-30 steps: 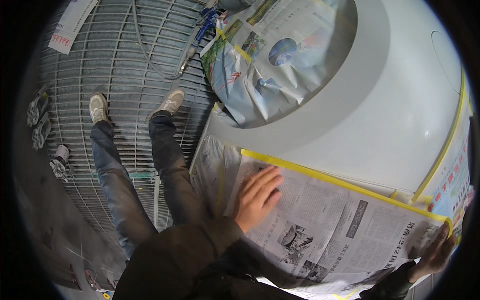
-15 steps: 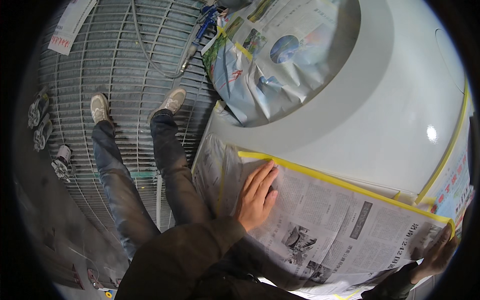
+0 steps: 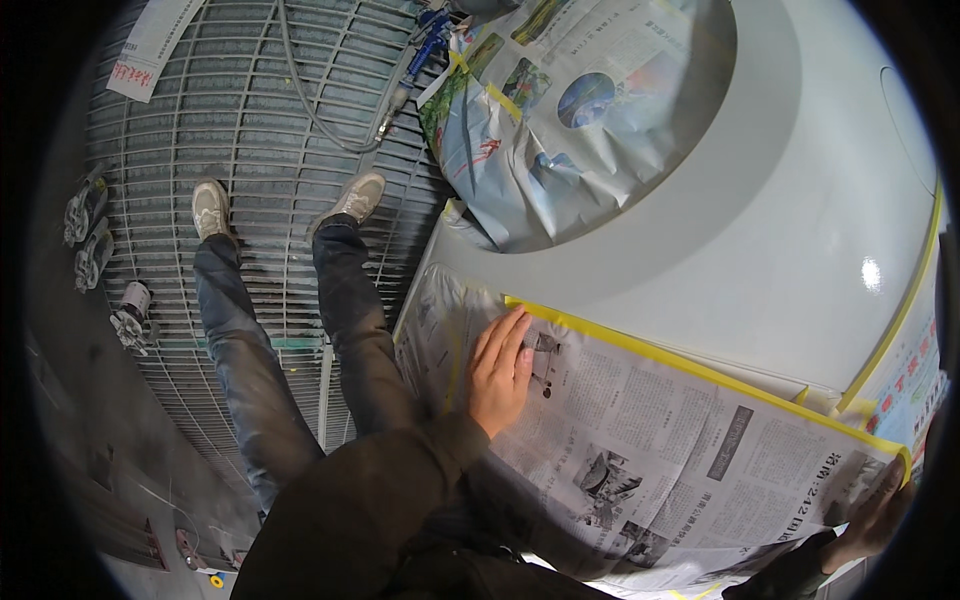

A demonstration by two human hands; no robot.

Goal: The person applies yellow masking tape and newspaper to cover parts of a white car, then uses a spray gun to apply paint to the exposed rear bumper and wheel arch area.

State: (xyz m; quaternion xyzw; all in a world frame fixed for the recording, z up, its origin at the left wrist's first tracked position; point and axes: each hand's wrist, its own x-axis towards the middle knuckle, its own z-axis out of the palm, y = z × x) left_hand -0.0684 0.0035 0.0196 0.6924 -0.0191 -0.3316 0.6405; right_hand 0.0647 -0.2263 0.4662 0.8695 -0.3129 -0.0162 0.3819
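Note:
My left hand [image 3: 497, 375] lies on a newspaper sheet [image 3: 680, 480] near its upper left corner, fingers stretched out and fingertips close to the yellow tape [image 3: 650, 355] along its top edge. My right hand [image 3: 872, 515] grips the sheet at the far right, below the taped corner. The sheet covers the lower part of a pale grey, glossy vehicle panel [image 3: 790, 250]. Above, crumpled printed paper [image 3: 570, 120] with tape fills the rounded opening in the panel. Wrinkled translucent masking [image 3: 435, 320] shows left of the sheet.
My legs and shoes [image 3: 210, 210] are on a metal grate floor [image 3: 260, 90]. A blue spray gun [image 3: 425, 45] with a grey hose [image 3: 315, 115] lies beside the panel. A paper strip [image 3: 145, 55], rag-like bundles [image 3: 85, 210] and a can [image 3: 135, 300] lie at the left.
My left hand has moved left along the taped edge toward its corner, its fingers now more upright. My right hand stays at the right edge, slightly lower. The view has shifted a little.

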